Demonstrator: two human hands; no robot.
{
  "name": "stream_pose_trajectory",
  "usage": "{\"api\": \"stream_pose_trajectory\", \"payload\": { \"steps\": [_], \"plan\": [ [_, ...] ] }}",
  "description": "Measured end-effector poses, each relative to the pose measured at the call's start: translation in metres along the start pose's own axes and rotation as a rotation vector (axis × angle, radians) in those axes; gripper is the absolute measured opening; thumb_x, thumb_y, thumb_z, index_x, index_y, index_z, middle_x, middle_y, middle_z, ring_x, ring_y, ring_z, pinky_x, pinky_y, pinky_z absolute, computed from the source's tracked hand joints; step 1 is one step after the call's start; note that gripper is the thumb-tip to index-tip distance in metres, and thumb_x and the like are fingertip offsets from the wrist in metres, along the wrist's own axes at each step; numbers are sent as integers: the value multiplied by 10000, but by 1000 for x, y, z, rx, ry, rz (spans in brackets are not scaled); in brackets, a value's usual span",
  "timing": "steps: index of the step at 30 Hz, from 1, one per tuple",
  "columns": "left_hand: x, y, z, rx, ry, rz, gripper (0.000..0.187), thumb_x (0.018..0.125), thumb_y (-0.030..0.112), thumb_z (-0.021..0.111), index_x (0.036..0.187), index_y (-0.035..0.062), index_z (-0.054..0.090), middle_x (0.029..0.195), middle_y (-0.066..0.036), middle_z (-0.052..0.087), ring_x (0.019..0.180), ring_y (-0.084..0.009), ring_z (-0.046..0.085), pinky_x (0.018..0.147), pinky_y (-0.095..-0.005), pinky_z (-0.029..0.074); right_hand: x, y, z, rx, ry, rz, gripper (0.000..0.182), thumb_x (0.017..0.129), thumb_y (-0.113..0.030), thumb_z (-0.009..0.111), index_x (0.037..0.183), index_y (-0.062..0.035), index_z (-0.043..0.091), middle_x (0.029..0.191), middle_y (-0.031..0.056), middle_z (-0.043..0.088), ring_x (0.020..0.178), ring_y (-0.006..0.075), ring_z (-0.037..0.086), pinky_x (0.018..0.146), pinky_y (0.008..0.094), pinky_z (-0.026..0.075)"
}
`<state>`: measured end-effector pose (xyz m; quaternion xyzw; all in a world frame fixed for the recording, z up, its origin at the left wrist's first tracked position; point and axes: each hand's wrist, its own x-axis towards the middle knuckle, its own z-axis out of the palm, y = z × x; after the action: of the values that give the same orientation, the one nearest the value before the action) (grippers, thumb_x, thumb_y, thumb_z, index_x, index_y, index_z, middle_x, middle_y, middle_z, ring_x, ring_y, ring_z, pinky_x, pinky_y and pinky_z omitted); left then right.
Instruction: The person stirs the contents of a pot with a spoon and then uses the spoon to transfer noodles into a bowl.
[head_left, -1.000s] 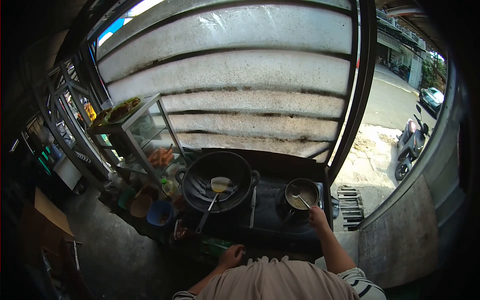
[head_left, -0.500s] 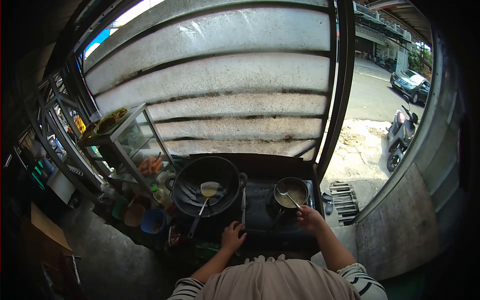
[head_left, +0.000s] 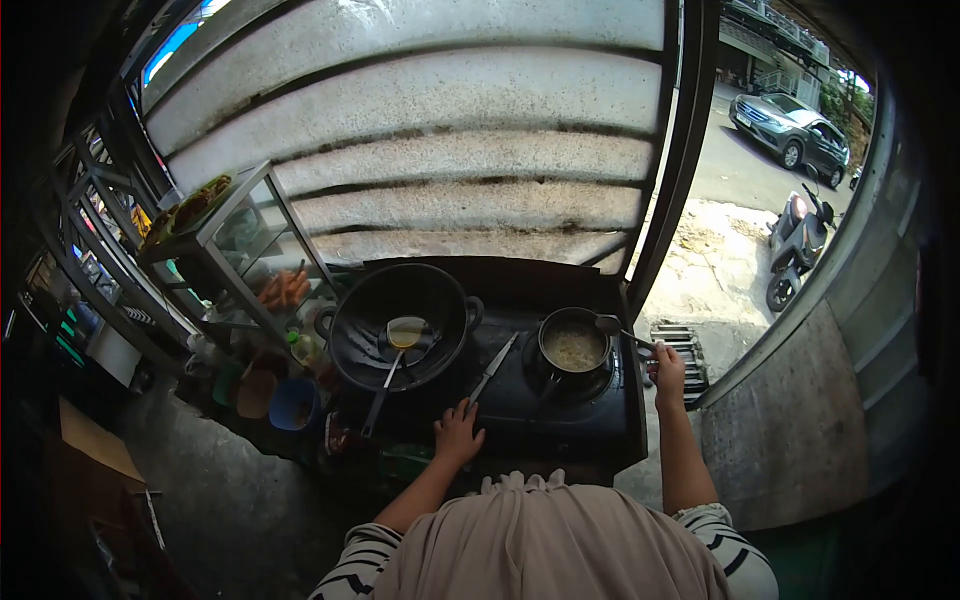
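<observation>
My right hand (head_left: 668, 376) is closed around the handle of a ladle (head_left: 608, 325), whose bowl is at the right rim of a small pot (head_left: 546, 350). Pale, cloudy liquid with bits in it (head_left: 574, 346) fills part of the pot, which sits on the right burner. My left hand (head_left: 459, 436) rests at the stove's front edge, fingers apart, with its fingertips at the handle end of a knife (head_left: 493, 367). The knife lies slanted on the black stove top (head_left: 510, 407). To its left stands a large dark wok (head_left: 352, 318) holding a long-handled utensil with a round, yellowish head (head_left: 405, 333).
A glass display case (head_left: 262, 230) with orange items inside stands left of the wok. Below it are a blue container (head_left: 293, 404) and bottles. Corrugated metal panels (head_left: 470, 150) rise behind the stove. Outside at right are a scooter (head_left: 800, 245) and a car (head_left: 790, 130).
My right hand has moved right, bringing the ladle from inside the pot to its right rim. The knife has turned from nearly straight to slanted. The car has moved left into fuller view.
</observation>
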<state>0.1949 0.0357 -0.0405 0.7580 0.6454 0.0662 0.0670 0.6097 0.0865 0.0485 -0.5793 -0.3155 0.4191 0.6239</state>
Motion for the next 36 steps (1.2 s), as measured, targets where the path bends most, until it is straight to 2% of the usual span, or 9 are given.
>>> {"api": "stream_pose_trajectory", "payload": {
  "steps": [6, 8, 10, 11, 14, 18, 26, 30, 36],
  "plan": [
    [-6, 4, 11, -69, 68, 35, 648, 779, 337, 624, 1333, 73, 418, 1397, -106, 330, 1176, -321, 409, 913, -472, 385, -2, -9, 30, -321, -56, -287, 328, 960, -283, 478, 977, 3, 638, 703, 28, 585, 560, 48, 528, 494, 196, 400],
    [-8, 8, 13, -96, 80, 37, 658, 775, 335, 628, 1333, 60, 415, 1392, -114, 332, 1166, -326, 417, 908, -472, 393, -7, -11, 43, -477, -65, -257, 299, 949, -255, 486, 988, -4, 643, 721, 86, 619, 616, 132, 596, 566, 258, 455],
    [-10, 11, 13, -80, 79, 61, 657, 776, 340, 629, 1329, 56, 419, 1387, -114, 342, 1173, -325, 416, 911, -475, 390, -5, 0, 54, -866, -32, -707, 247, 926, -206, 491, 965, -21, 648, 776, 149, 641, 703, 273, 630, 632, 355, 479],
    [-11, 12, 11, -81, 77, 54, 657, 776, 340, 629, 1329, 56, 419, 1387, -114, 342, 1173, -325, 416, 911, -475, 390, -11, -2, 60, -930, -51, -617, 221, 897, -188, 499, 930, -30, 650, 835, 172, 644, 803, 364, 611, 703, 419, 470],
    [-14, 14, 9, -71, 60, 34, 658, 775, 344, 631, 1327, 54, 423, 1379, -110, 355, 1182, -309, 416, 911, -476, 390, -10, 16, 70, -991, -120, -573, 240, 906, -225, 489, 885, -47, 650, 818, 154, 643, 810, 352, 611, 697, 427, 477],
    [-20, 11, 7, -133, 91, 43, 571, 784, 315, 623, 1287, 90, 472, 1348, -90, 395, 1151, -289, 454, 902, -464, 397, -6, 27, 78, -732, -150, -339, 254, 913, -216, 478, 866, -28, 642, 695, 125, 629, 528, 223, 606, 528, 334, 475],
    [-49, 12, -13, -529, 275, 182, 208, 780, 125, 625, 982, 83, 652, 1089, -82, 591, 1015, -259, 566, 883, -378, 427, 37, 49, 44, -142, -102, 171, 269, 948, -237, 443, 990, -36, 617, 736, 28, 600, 412, 74, 478, 381, 200, 360],
    [-64, 3, -12, -636, 360, 135, 177, 776, 64, 608, 946, 75, 657, 1013, -88, 612, 900, -255, 604, 777, -354, 484, 36, 44, 47, -199, -34, -86, 278, 947, -250, 476, 1012, -25, 627, 723, 50, 605, 422, 80, 500, 401, 213, 396],
    [-76, -8, -20, -759, 430, -31, 148, 789, 22, 572, 911, 59, 648, 972, -108, 617, 799, -244, 622, 686, -314, 502, 20, 36, 61, -903, -22, -584, 214, 902, -196, 511, 907, -54, 672, 801, 144, 646, 624, 287, 622, 585, 370, 480]
  ]
}}
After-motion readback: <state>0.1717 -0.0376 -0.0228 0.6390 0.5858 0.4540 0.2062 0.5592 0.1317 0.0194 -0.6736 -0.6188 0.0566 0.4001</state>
